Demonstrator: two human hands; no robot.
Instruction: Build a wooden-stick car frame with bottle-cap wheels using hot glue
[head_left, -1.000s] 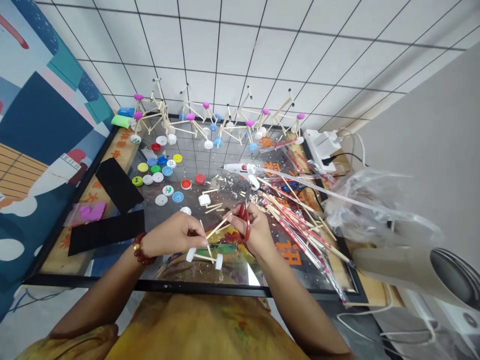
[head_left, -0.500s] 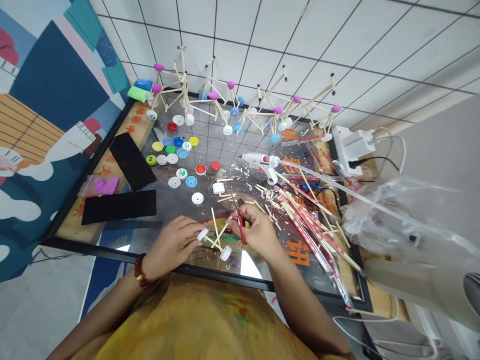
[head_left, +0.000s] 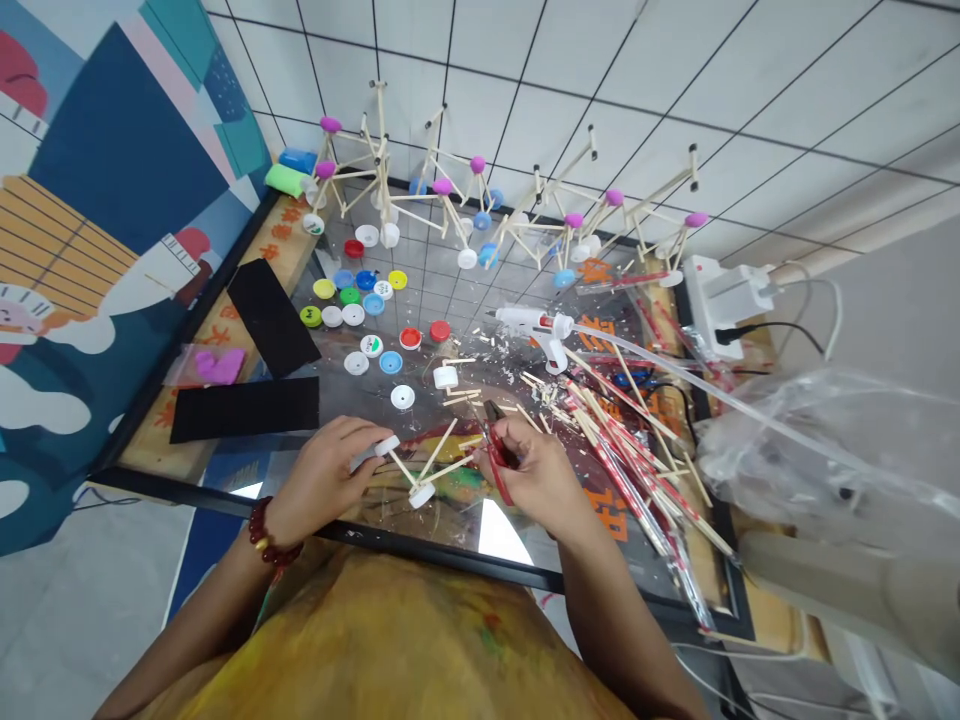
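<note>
My left hand (head_left: 330, 470) pinches a white bottle cap (head_left: 387, 446) at the end of a small stick frame. Its thin wooden sticks (head_left: 436, 446) meet at a second white bottle cap (head_left: 422, 496), low near the table's front edge. My right hand (head_left: 536, 470) is closed around a red-handled tool (head_left: 496, 462) with a dark tip; whether it is pliers or scissors is unclear. The right fingertips are at the free end of one stick of the frame. Beyond both hands, another white cap (head_left: 445, 378) lies beside short cut sticks (head_left: 461, 398).
Coloured bottle caps (head_left: 373, 304) lie at left centre, near black strips (head_left: 244, 410). A white glue gun (head_left: 534, 325) and a bundle of sticks (head_left: 630, 470) are at right. Stick models with purple knobs (head_left: 442, 187) line the tiled wall. A power strip (head_left: 712, 305) sits far right.
The stick frame has turned, its lower cap shifting left and one stick now pointing toward my right hand. My left hand has moved slightly left, my right hand slightly right; both keep their hold.
</note>
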